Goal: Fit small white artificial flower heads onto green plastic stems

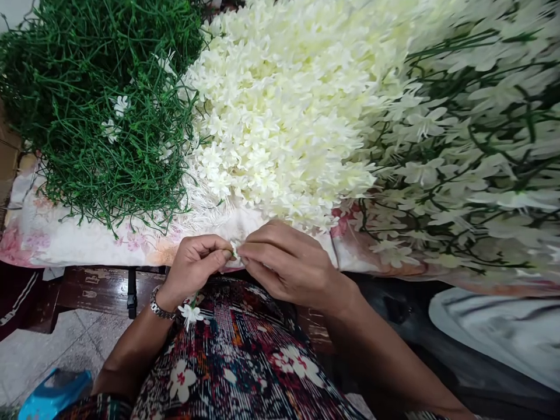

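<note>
Blossom (pixel 235 249) – small, white – sits pinched between the two hands, just in front of the table (pixel 98 287) edge and above the lap. The left hand (pixel 196 265) is curled nearly closed, thumb and forefinger nipping the blossom from the left. The right hand (pixel 284 262) is curled too, its thumb and forefinger tips pressed to the same blossom from the right, the other fingers folded loosely beneath. Fingertips of both hands touch.

A thin sprig (pixel 191 310) runs down from under the left palm, ending in a white flower beside the bracelet (pixel 160 306) on that wrist; how the hand grips it is hidden.

On the table lies a flowered cloth (pixel 87 242). On it, far left, is a heap of bare green stems (pixel 100 99) with a few white flowers caught in it. Touching that heap, straight beyond the hands, is a big mound of loose blooms (pixel 289 105) – cream-white. To the right lie finished sprays (pixel 472 146), green stalks carrying white flowers, blurred at the edge.

A patterned dress (pixel 236 361) covers the lap.
</note>
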### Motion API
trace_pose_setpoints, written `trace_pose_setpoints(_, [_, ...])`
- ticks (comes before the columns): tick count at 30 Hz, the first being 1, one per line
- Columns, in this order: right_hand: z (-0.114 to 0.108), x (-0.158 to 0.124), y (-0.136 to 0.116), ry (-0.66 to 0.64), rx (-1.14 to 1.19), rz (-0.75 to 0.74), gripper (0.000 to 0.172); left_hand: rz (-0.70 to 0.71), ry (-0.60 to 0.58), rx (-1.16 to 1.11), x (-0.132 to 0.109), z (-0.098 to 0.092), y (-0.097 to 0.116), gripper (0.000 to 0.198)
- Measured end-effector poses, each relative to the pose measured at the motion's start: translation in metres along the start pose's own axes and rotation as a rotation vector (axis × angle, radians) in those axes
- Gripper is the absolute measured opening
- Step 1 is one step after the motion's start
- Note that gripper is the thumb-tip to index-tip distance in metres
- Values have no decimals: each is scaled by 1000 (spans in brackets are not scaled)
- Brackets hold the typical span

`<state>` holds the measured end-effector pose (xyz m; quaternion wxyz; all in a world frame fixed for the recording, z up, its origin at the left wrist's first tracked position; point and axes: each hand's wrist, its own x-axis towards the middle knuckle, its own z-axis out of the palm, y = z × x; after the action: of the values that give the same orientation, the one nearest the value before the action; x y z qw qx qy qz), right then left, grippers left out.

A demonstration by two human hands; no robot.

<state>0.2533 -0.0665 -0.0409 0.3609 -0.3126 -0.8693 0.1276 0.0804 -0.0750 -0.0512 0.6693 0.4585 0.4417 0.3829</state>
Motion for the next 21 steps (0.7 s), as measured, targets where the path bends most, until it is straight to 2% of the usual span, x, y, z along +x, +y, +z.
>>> trace_pose_setpoints(6, [1,-1,1,-42,-114,-39,6,-16,-23,49,3,2,3,14])
trace_pose_setpoints(14, [0,2,2,-59,-130,-70,4,-19,-39,142,4,4,5,17])
trace_pose_setpoints(21, [5,0,6,-28,26,-4,7,-13,-44,183,4,3,4,14])
